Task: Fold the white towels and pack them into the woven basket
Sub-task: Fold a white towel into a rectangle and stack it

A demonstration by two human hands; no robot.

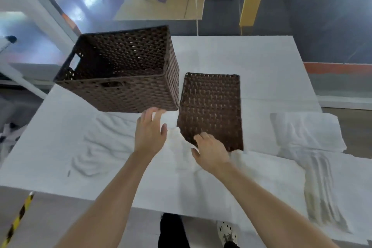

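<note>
Far off at ten o'clock on the white table point(241, 56): dark woven basket point(128, 90), mouth up, handle slot cut in its left wall. Just beside it at three o'clock, flat on the cover: woven lid point(211, 106) in the same brown weave.

Left hand point(150, 133) at six o'clock of the basket, fingers straight and spread, holding nothing. Fingertips right at the basket's near bottom edge; touching or just short of it, cannot tell.

Right hand point(209, 151) down on the lid's near-left corner, fingers bent over the weave, thumb against white cloth. Gripping or merely resting, cannot tell.

Between and beneath both hands: rumpled white towel point(181, 147), hard to separate from the table cover. At nine o'clock of the left hand: crumpled towel point(104, 143), unfolded. Well apart at three o'clock of the right hand: third towel point(306, 133), bunched at the table's edge, part of it hanging down the near side. All three outside the basket.
</note>
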